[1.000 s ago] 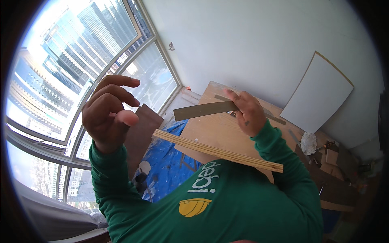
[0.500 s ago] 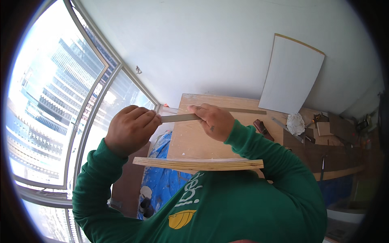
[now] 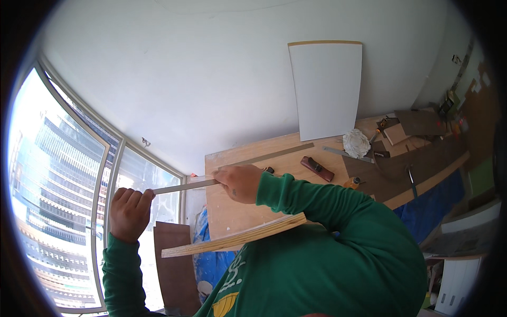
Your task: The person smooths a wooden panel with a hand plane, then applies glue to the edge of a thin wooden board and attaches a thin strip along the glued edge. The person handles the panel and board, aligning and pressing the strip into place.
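Note:
My left hand (image 3: 130, 214) is closed on one end of a thin, flat grey-brown strip (image 3: 185, 186), raised in front of the window. Farther right along the strip, my right hand (image 3: 240, 184) grips it between thumb and fingers. The stretch between both hands looks straight and taut. Below my hands, a wooden board (image 3: 232, 240) shows its layered edge close against my torso; what supports it is hidden. A similar strip (image 3: 274, 153) lies on the workbench (image 3: 222, 214) beyond my right hand; I cannot tell whether it is the same piece.
A white panel (image 3: 327, 90) leans on the wall behind the bench. A reddish-brown wooden hand plane (image 3: 318, 169), a crumpled white cloth (image 3: 356, 143), a metal ruler (image 3: 340, 154) and a hammer (image 3: 411, 180) lie on the right. The window (image 3: 63, 201) stands close at left; blue sheeting (image 3: 214, 264) covers the floor.
The view has swung right. My hands have lowered, still gripping the strip, and the left is farther from the right. The board now tilts, its left end lower.

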A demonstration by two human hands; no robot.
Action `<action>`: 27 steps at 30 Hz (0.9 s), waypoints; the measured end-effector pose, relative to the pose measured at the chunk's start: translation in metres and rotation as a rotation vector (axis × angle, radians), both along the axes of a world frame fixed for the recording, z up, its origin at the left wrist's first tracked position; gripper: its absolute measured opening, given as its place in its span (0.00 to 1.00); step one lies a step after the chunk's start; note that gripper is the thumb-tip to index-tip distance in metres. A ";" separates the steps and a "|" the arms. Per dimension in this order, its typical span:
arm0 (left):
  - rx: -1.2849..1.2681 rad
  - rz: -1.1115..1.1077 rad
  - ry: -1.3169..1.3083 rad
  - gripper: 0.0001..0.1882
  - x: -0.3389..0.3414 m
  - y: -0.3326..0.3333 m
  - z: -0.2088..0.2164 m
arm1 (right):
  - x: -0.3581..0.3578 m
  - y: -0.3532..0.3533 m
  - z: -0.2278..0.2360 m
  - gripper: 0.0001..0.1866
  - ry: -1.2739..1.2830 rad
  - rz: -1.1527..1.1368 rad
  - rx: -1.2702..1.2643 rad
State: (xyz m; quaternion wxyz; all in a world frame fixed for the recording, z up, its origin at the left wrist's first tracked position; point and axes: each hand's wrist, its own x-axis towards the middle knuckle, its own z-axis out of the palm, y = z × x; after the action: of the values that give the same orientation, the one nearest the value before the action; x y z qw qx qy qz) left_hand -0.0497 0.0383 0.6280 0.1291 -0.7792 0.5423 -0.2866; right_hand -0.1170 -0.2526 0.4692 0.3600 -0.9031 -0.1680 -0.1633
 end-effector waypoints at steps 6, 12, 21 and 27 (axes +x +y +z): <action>-0.369 0.382 0.196 0.13 0.036 0.077 -0.002 | 0.000 -0.015 -0.013 0.08 -0.015 -0.092 -0.010; -0.867 0.459 0.407 0.25 -0.002 0.128 -0.036 | 0.001 -0.029 -0.013 0.15 0.023 -0.152 0.099; -1.544 0.390 0.845 0.21 -0.048 0.148 -0.171 | -0.003 -0.052 -0.010 0.21 0.181 -0.192 0.267; -1.648 0.121 1.471 0.52 -0.081 0.135 -0.228 | -0.007 -0.062 -0.011 0.18 0.176 -0.198 0.312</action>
State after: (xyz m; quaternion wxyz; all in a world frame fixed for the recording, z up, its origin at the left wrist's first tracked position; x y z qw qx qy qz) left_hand -0.1305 0.1729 0.3996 -0.7694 -0.6319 0.0908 -0.0203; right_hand -0.1239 -0.3144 0.4578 0.4910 -0.8592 -0.0187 -0.1424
